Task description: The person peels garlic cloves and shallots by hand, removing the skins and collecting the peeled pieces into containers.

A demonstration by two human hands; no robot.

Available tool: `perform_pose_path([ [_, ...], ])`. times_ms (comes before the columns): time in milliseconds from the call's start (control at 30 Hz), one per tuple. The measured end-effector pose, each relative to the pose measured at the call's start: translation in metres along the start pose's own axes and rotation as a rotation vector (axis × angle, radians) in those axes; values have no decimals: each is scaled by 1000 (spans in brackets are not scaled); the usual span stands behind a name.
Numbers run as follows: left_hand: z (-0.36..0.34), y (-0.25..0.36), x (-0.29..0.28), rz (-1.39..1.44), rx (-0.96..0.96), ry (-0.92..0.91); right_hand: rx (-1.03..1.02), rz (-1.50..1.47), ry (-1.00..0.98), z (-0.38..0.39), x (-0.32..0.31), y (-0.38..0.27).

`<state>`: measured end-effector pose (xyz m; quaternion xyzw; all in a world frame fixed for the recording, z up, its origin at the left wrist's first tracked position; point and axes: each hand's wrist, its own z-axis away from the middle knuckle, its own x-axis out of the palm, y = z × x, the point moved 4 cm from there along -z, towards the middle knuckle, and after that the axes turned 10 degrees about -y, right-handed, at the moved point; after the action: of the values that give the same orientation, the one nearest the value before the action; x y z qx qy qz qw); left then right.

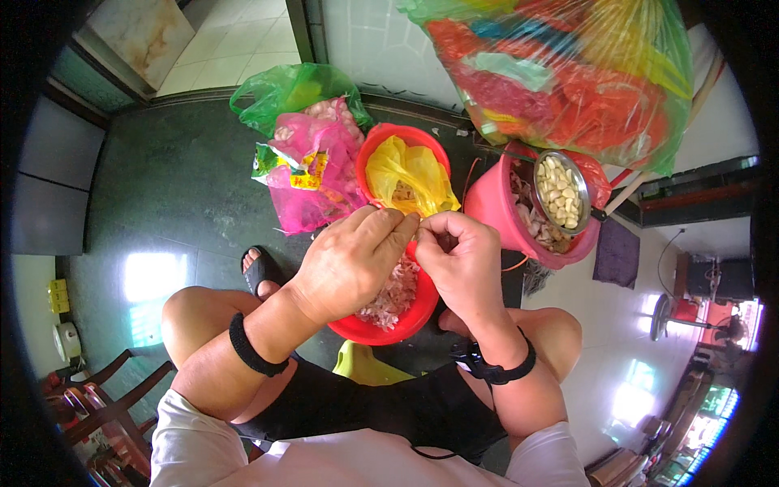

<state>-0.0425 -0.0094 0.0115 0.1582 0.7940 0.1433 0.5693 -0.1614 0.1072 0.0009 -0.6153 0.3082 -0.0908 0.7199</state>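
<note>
1. Seated person's bare hands are meeting at the fingertips, centre view. L hand [345,264] is bending palm-down; R hand [466,260] is pinching w/ thumb & index. Can't tell what, if anything, they're grasping: fingers are hiding it.
2. Red basin [367,330], the nearest container, is sitting directly below the hands, btwn the knees, & is holding pale, pinkish papery peelings [393,296].
3. Just beyond, a yellow bag [410,158] is lining a red bucket [423,134]; garlic bulbs [345,118] are showing near a pink bag [296,199] to its left.
4. On the right, a metal bowl [539,180] of peeled cloves [561,195] is resting over a pink bucket [491,215], which is holding more peelings.
5. Risk: anything small btwn the fingertips could be slipping into the peelings & getting lost, bc the grip is looking so narrow.
6. Risk: a bump from the R arm could be tipping the bowl, spilling cloves into the bucket; its seat is looking uneven, tho support is hidden.
</note>
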Motion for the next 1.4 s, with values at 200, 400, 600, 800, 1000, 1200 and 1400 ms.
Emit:
perform_pose_path([
  [200,-5,-7,0,584,-202,88,23,-455,-35,-1,3,1],
  [400,-1,-18,4,1507,-542,172,-35,-476,-98,2,3,-9],
  [600,4,-24,4,1788,-612,146,-91,-355,-105,5,3,-7],
  [800,6,-30,9,1757,-602,194,-121,-414,-7,0,6,-16],
  [1000,5,-22,5,1662,-657,149,-149,-228,-8,1,8,-5],
  [1200,7,-22,6,1379,-623,147,-141,-108,67,0,5,-13],
  [1400,6,-19,5,1244,-593,178,-189,-68,88,1,6,-6],
])
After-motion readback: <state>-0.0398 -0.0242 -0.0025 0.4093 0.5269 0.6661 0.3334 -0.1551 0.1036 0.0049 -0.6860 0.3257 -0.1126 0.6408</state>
